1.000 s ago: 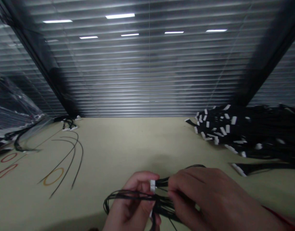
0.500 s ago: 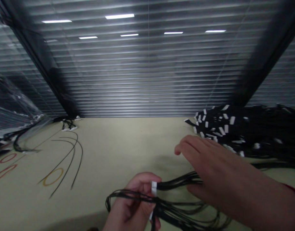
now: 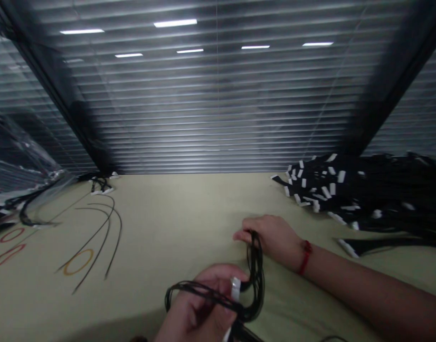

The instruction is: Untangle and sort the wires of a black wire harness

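Observation:
A bundle of thin black cables (image 3: 255, 280) with white connectors is between my hands at the bottom middle. My left hand (image 3: 207, 299) is closed around it, with a white connector (image 3: 235, 288) showing at the fingertips and a cable loop lying over the hand. Farther up and to the right, my right hand (image 3: 266, 235) pinches the upper bend of the cables, its fingers wrapped round them. The cables curve from the right hand down to the left one. Their lower end runs out of the picture at the bottom.
On the right lies a big pile of black cables (image 3: 389, 190) with white connectors; one cable (image 3: 385, 244) lies in front. At left are loose black wires (image 3: 109, 228), a yellow rubber band (image 3: 78, 262), red rubber bands (image 3: 7, 255) and a clear plastic bag (image 3: 22, 152). Blinds rise behind the table.
My right hand has moved left and away from me, drawing the cables into an upward bend. My left hand keeps its hold, shifted slightly right.

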The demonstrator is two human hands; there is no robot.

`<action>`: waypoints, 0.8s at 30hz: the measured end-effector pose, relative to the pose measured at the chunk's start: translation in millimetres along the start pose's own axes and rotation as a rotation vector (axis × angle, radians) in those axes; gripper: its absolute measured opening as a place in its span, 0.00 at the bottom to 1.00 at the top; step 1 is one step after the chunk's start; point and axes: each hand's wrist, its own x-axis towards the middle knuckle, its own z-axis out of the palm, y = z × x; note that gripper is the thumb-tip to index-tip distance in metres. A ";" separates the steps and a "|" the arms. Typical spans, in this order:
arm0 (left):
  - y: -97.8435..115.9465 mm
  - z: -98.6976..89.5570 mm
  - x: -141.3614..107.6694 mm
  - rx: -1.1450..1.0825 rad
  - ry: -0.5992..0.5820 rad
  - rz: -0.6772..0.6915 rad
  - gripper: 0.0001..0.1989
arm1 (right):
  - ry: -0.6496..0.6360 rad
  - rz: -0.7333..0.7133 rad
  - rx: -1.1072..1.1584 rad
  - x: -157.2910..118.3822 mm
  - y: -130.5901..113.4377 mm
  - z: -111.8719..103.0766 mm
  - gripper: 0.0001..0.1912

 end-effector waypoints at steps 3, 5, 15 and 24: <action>2.4 -0.5 3.1 -0.022 0.082 0.008 0.13 | -0.033 0.016 -0.063 -10.3 4.4 -23.0 0.20; 3.9 -1.7 5.8 -0.007 0.138 0.047 0.12 | -0.028 0.019 -0.113 -24.4 5.2 -41.2 0.21; 6.5 -2.0 6.0 0.054 0.168 0.133 0.10 | -0.175 -0.187 0.108 -59.6 -43.2 -54.1 0.12; -1.9 -6.1 9.7 0.036 0.131 0.163 0.10 | 0.052 -0.084 0.387 -48.7 -54.8 -33.7 0.07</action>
